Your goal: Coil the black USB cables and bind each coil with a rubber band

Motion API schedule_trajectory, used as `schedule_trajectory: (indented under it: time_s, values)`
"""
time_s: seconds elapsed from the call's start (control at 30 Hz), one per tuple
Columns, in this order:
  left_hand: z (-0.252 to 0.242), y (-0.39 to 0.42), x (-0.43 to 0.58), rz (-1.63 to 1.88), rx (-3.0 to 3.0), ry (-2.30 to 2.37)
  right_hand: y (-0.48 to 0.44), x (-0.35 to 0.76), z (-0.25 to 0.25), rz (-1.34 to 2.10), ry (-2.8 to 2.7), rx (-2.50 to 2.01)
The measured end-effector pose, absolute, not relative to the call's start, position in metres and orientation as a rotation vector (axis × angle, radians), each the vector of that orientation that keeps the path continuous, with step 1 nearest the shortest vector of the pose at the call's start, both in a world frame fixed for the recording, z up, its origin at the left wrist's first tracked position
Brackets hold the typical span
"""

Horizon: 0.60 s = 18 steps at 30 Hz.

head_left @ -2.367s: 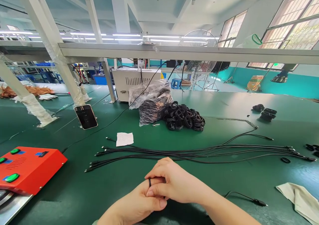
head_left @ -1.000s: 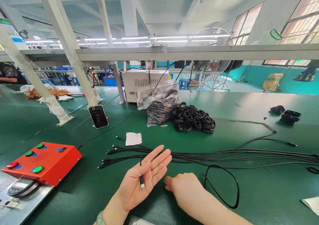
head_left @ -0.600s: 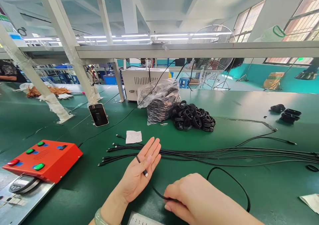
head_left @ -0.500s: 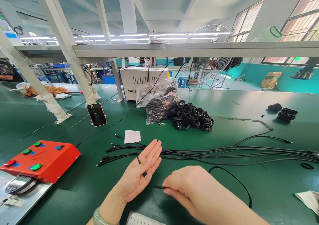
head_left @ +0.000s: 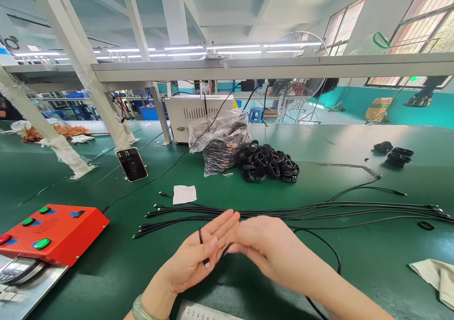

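Observation:
My left hand [head_left: 193, 258] is palm up with the fingers stretched out, and the thumb pins the plug end of a thin black cable [head_left: 205, 261] against the palm. My right hand [head_left: 269, 249] is at the left fingertips, its fingers pinched on the same black cable [head_left: 331, 251], which loops off to the right over the green table [head_left: 354, 272]. A row of straight black cables [head_left: 319, 212] lies just beyond both hands.
A red box with green buttons [head_left: 53, 232] sits at the left. Behind are a white paper slip [head_left: 184, 194], a pile of coiled black cables [head_left: 269, 161], a plastic bag of cables [head_left: 220, 142], a phone [head_left: 132, 164], a white machine [head_left: 195, 114]. A cloth [head_left: 434, 275] lies at right.
My hands parted from a clasp; the left opened palm up with the plug end. The right drew the cable in from the table and brought it up to the left fingertips.

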<state>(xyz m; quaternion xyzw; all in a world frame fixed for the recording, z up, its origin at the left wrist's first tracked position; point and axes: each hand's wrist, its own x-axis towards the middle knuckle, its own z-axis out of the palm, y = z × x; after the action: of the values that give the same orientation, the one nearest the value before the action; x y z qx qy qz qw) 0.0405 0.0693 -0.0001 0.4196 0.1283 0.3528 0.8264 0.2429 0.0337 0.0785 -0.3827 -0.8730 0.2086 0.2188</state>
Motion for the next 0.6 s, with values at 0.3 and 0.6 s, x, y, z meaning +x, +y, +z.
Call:
schedule_trajectory:
  time_s: [0.3, 0.6]
  values:
    - [-0.003, 0.058, 0.057, 0.436, 1.033, 0.348, 0.059, 0.235, 0.050, 0.879, -2.177, -1.143]
    - [0.009, 0.054, 0.051, 0.675, 0.816, 0.356, 0.072, 0.220, 0.016, 1.465, -1.780, -1.007]
